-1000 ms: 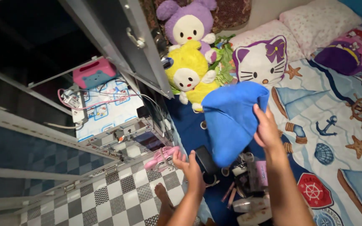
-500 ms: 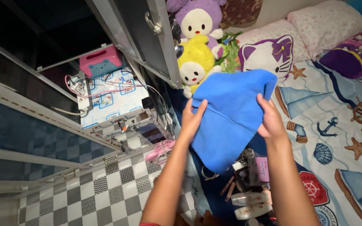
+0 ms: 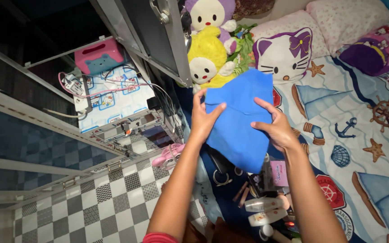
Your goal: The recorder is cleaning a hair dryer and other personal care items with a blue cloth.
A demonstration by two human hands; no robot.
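Item: blue cloth (image 3: 239,121), held up above the nautical bedsheet (image 3: 361,135). Left hand (image 3: 203,117) pinches its left edge; right hand (image 3: 273,128) grips its right side, fingers spread. Best kept taut, edges level. Left of cloth: metal door frame (image 3: 167,45), close. Below: cosmetics clutter (image 3: 262,198). Right: open sheet, ample room.

Blue cloth (image 3: 239,121) held up over the bed (image 3: 361,148), left hand (image 3: 203,118) gripping its left edge, right hand (image 3: 273,126) spread on its right side. Behind it, near the bed's head edge: yellow plush toy (image 3: 205,58), purple-and-white plush toy (image 3: 210,15), white cat-face cushion (image 3: 287,54). Below the cloth, small bottles and cosmetics (image 3: 264,204) heaped near the bed's left edge. Pink handheld fan (image 3: 167,157) lying just beside that edge, on the checkered floor (image 3: 100,207).
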